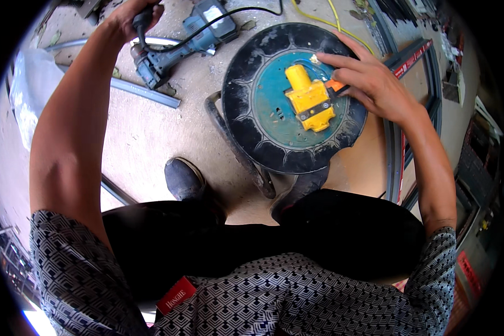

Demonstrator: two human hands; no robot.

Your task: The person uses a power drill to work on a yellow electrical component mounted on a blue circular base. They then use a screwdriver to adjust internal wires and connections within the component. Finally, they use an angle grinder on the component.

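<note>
The left arm reaches out almost straight to the far left of the black round plastic cable reel (pixel 246 131), and the left hand (pixel 132 18) is clenched around the black handle of a blue-grey power tool (pixel 168 63). The right arm comes in from the reel's right side, bent inward at the wrist, the right hand (pixel 369 78) turned palm down over the reel's upper right part. Its fingers are spread and slightly curved, the index reaching furthest across, close to a small cream-coloured bit (pixel 315 59). The thumb side lies by a small orange piece (pixel 335 84); whether the hand grasps that piece or merely rests there, I cannot tell.

The reel stands between the person's feet on the pale floor, its flat face up: a dusty, scuffed black rim with scalloped ribs around a worn teal disc (pixel 267 115). On the disc, just right of its middle, sits a bright yellow blocky plastic fitting (pixel 312 103) with a rounded cylinder at its far end and a dark strap with screws across it. The power tool lies left of the reel and beyond it, a black cord (pixel 246 9) looping over its body. A yellow cord (pixel 336 17) curves past the reel's far right edge.
</note>
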